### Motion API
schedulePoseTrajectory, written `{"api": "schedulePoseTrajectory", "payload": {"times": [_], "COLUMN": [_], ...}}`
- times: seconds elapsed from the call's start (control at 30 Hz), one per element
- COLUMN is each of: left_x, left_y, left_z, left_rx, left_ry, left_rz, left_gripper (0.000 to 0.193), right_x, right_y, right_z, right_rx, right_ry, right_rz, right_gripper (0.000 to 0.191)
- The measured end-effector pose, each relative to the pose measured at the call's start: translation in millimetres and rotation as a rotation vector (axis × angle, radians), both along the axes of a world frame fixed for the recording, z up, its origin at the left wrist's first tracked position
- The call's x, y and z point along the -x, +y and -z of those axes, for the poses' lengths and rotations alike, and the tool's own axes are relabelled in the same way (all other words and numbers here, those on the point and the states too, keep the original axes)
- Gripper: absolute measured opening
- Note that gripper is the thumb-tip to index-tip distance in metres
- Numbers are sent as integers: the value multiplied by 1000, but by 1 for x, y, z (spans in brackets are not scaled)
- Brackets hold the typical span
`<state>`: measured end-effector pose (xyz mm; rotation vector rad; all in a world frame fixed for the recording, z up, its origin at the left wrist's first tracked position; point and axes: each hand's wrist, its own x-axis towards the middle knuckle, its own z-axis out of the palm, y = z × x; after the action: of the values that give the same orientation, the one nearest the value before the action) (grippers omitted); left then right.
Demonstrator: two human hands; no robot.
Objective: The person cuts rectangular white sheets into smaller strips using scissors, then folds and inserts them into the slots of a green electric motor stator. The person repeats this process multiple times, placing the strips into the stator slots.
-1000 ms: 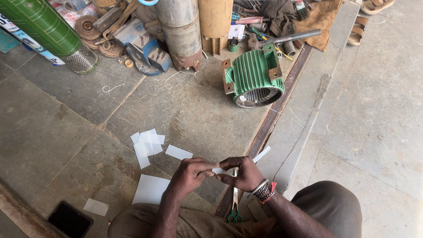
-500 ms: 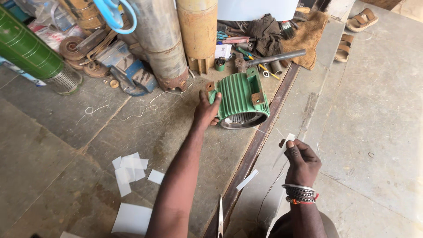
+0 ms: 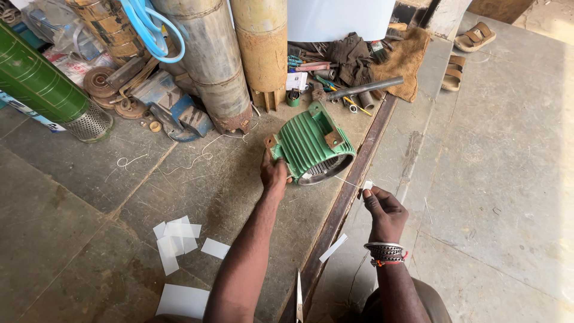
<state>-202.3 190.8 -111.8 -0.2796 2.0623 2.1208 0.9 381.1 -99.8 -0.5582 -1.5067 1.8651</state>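
Observation:
A green ribbed motor housing [image 3: 311, 143] lies on its side on the concrete floor, open end toward me. My left hand [image 3: 274, 173] grips its near left rim. My right hand [image 3: 382, 209] is raised to the right of the housing, fingers pinched on a small white paper strip [image 3: 368, 185]. A thin wire runs from that strip toward the housing's opening. Scissors [image 3: 298, 296] lie on the floor between my arms. A loose white strip [image 3: 333, 247] rests on the dark metal rail [image 3: 347, 203].
Several cut white paper pieces [image 3: 176, 236] and a larger white sheet [image 3: 182, 301] lie at lower left. Rusty cylinders [image 3: 215, 60], a green pump cylinder [image 3: 42, 84], tools and rags [image 3: 353, 54] crowd the back. Sandals [image 3: 472, 37] sit at upper right.
My left hand went from my lap out to the green housing and grips it, drawing it slightly nearer. My right hand lifted away to the right with the white strip.

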Motion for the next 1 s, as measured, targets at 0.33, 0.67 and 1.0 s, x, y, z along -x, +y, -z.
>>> {"api": "schedulePoseTrajectory", "payload": {"times": [0.33,0.67,1.0], "left_x": [-47,-101,-94], "left_y": [-73,-127,-80], "left_z": [-12,-11,-69], "left_rx": [107,261,1292], "left_ry": [3,-120,553], "left_rz": [-38,70,528], "left_gripper": [56,64,129], "right_x": [1,-6,-12], "right_y": [-8,-14,-12], "right_z": [-6,-29,-36], "right_rx": [-49,-74,-60], "right_ry": [25,-4,-1], "right_rz": [-105,-164,-145], "right_gripper": [21,22,20]}}
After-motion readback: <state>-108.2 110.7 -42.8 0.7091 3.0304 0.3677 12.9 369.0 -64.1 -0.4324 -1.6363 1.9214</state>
